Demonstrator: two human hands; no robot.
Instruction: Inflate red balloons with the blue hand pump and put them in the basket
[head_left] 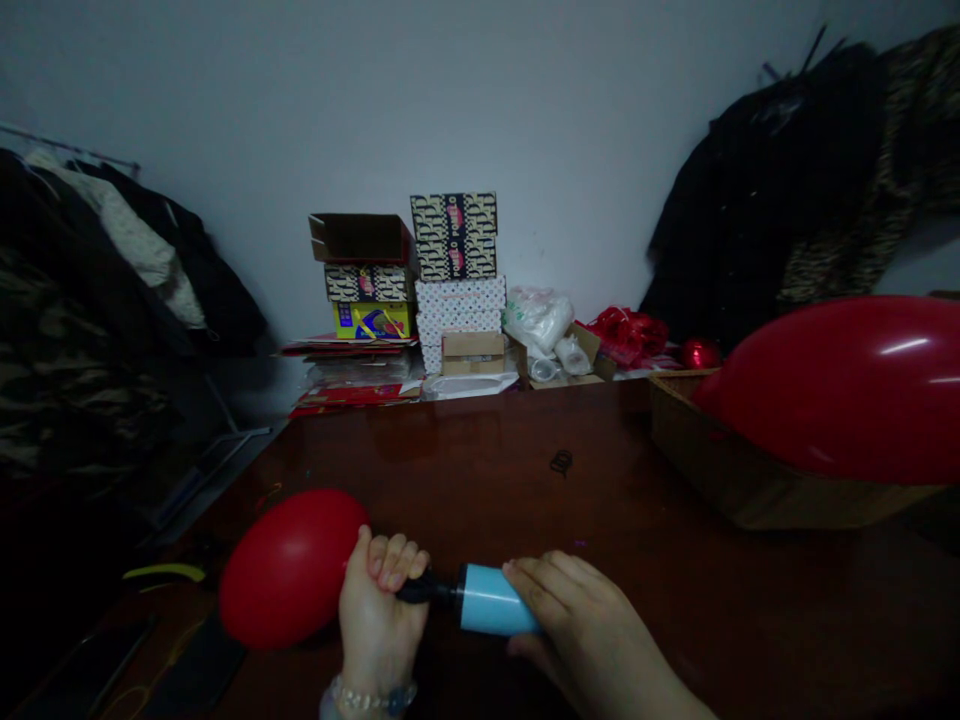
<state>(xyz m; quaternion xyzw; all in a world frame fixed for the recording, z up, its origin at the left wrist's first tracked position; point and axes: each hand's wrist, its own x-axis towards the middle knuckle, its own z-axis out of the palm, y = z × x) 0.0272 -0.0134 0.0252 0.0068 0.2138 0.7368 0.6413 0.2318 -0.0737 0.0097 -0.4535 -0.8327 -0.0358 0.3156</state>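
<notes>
A light blue balloon pump [491,602] with a black end lies level above the table's near side. My left hand [384,615], with a beaded bracelet at the wrist, is closed around the pump's black end and the neck of a red balloon [292,570]. That balloon is partly inflated and sticks out to the left. My right hand [581,620] wraps around the blue barrel from the right. The balloon's mouth and the far end of the pump are hidden by my hands.
A basket [757,490] at the right holds a larger red balloon [855,390]. A small black object [561,461] lies mid-table. At the left are a yellow strip [165,572] and dark flat items. Behind the brown table [480,450] stand stacked boxes [457,240] and plastic bags [540,318].
</notes>
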